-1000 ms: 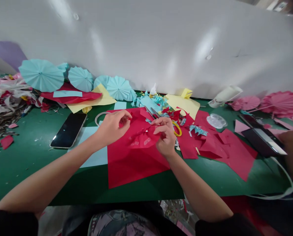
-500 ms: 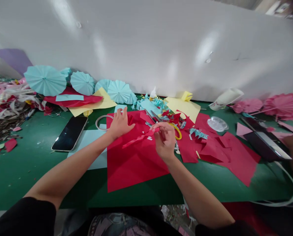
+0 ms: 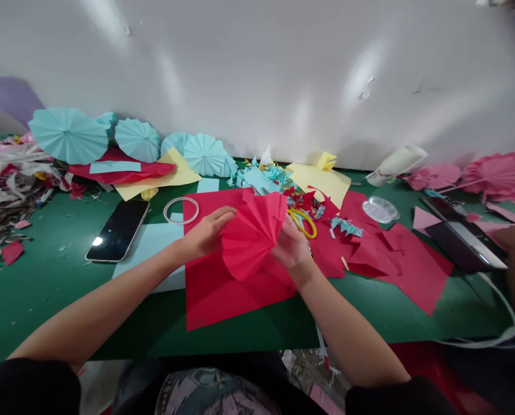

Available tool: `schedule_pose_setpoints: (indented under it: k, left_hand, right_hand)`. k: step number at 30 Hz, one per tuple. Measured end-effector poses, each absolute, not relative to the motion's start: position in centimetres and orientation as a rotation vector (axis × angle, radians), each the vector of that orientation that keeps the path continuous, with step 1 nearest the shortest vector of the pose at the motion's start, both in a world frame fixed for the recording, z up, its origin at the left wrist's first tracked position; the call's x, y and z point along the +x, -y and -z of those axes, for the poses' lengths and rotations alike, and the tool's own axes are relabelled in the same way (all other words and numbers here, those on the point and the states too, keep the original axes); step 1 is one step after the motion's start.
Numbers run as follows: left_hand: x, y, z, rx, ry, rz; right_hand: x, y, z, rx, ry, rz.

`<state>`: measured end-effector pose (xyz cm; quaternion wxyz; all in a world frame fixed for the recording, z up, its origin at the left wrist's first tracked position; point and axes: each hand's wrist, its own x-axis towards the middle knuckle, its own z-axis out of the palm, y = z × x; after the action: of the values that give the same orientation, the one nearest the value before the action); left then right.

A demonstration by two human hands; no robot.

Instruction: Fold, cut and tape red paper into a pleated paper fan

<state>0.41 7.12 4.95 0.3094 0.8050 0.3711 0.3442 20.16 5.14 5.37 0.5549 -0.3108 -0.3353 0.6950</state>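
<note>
A pleated red paper fan (image 3: 252,236) is spread wide between my hands, over a flat red sheet (image 3: 214,300) on the table. My right hand (image 3: 292,246) is closed on the fan's right side, near where the pleats meet. At the left edge of the fan, my left hand (image 3: 209,231) has its fingers curled against the paper; its thumb is largely hidden. Just right of my right hand lie yellow-handled scissors (image 3: 309,226), partly covered by paper scraps. A roll of clear tape (image 3: 181,211) lies left of the red sheet.
A phone (image 3: 119,231) lies on the green table at left, beside a light blue sheet (image 3: 147,248). Blue pleated rosettes (image 3: 69,135) line the wall. Red paper pieces (image 3: 417,265), a clear plastic dish (image 3: 380,210) and pink rosettes (image 3: 499,178) are at right.
The narrow folded red strip has given way to an opened pleated fan between my hands. My left hand has come down from its spread, raised pose to the fan's left edge.
</note>
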Motion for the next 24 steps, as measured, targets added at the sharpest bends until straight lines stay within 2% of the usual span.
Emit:
schedule_pose_setpoints:
  k: [3,9,17,24]
  left_hand:
    - [0.1,-5.9,-4.0,2.347,-0.830,-1.004]
    - [-0.7,-5.5,-3.0,2.318,-0.919,-1.114]
    - [-1.0,-5.0,-3.3,2.432,-0.847,-0.941]
    - [-1.2,-5.0,-3.6,2.434,-0.880,-0.712]
  right_hand:
    - [20.4,-5.0,-5.1,-0.560,0.766,-1.789]
    - [20.0,-5.1,-4.5,-0.170,0.725,-2.094]
    - [19.5,-5.1,-4.2,-0.202,0.628,-2.052]
    - [19.9,-5.1,-4.5,-0.279,0.796,-1.968]
